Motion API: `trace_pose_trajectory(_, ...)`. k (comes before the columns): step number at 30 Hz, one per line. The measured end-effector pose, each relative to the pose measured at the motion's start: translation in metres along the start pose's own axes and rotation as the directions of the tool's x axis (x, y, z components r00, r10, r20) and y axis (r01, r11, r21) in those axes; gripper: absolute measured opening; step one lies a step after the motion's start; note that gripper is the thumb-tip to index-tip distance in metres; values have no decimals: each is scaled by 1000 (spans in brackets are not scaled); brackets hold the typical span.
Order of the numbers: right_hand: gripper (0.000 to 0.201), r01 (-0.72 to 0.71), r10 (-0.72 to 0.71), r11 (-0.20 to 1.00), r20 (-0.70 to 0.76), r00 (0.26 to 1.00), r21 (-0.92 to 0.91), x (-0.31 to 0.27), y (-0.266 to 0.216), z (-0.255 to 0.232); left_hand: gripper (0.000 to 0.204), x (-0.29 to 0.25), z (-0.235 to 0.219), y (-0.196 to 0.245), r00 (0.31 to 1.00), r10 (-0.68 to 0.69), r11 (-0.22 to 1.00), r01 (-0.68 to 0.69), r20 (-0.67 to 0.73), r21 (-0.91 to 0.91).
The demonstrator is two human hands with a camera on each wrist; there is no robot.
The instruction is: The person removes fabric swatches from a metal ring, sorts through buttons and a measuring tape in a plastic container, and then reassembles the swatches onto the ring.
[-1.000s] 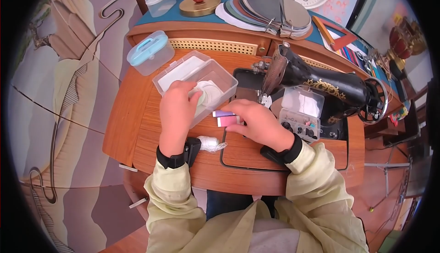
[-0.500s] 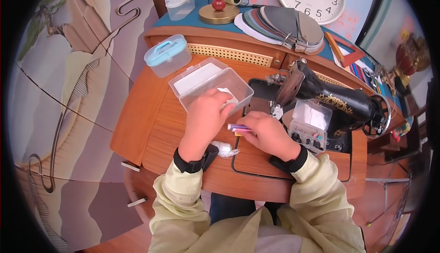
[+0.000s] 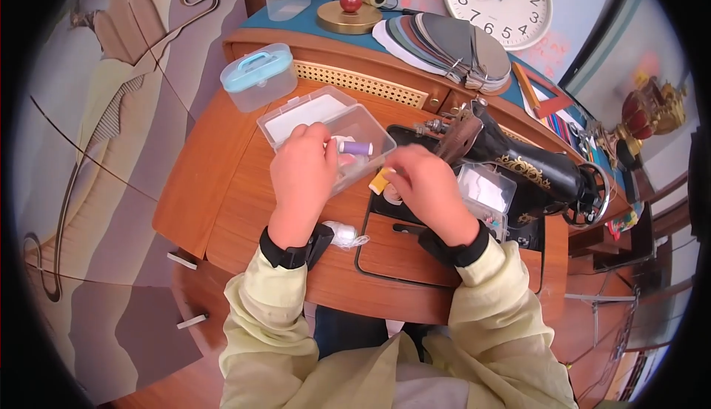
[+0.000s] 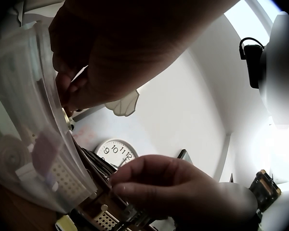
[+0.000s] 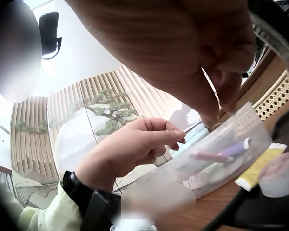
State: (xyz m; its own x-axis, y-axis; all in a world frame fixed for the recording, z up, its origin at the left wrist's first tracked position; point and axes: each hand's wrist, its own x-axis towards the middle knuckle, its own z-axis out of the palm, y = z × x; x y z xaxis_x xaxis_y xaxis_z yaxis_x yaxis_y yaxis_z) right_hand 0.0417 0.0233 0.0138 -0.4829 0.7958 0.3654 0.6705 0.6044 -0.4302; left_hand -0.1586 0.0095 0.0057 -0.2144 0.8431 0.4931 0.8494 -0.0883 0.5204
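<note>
My left hand [image 3: 300, 175] hovers over the clear plastic box [image 3: 385, 138], fingers bent and nothing visible in them; the right wrist view shows this left hand [image 5: 130, 149] empty too. Inside the box lies a purple thread spool [image 3: 355, 147], with a pink spool [image 5: 211, 156] beside it in the right wrist view. My right hand [image 3: 429, 194] is just right of the box, its fingers loosely bent. Near its fingertips a yellow spool [image 3: 379, 181] sits outside the box, next to a pale round item [image 3: 392, 196]. The left wrist view shows the right hand [image 4: 168, 187] holding nothing.
A black sewing machine [image 3: 518, 142] stands right, with a small clear case [image 3: 485, 187] before it. White thread [image 3: 344, 235] lies near the front. A blue-lidded box [image 3: 259, 75] is back left; fabric swatches [image 3: 452, 46] lie behind.
The purple and pink spools have left my right hand and are in the box. The yellow spool, earlier in that hand, is outside the box. The head view has shifted.
</note>
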Motion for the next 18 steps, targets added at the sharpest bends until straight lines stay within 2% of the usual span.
trace_pose_trajectory(1,35,11,-8,998,59,998,-59,-7,6,1,8,0,1,0,1000,18,1000,-18,9,-10)
trace_pose_trajectory(4,43,136,-128,990,138,982,-47,-18,10,3,12,-3,2,0,995,86,995,-84,58,-48)
trace_pose_trajectory(6,45,141,-117,977,148,982,-159,-21,7,7,14,-3,4,-1,983,145,987,-136,111,-82)
trace_pose_trajectory(9,46,147,-114,959,147,983,-241,-21,8,17,19,-5,4,0,967,131,983,-98,218,-154)
trace_pose_trajectory(13,45,61,-12,969,202,979,-239,-15,4,20,22,-5,6,-2,959,136,987,-110,251,-114)
trace_pose_trajectory(18,43,72,-9,969,256,967,-236,-12,2,21,24,-6,6,-3,964,127,990,-109,233,-88)
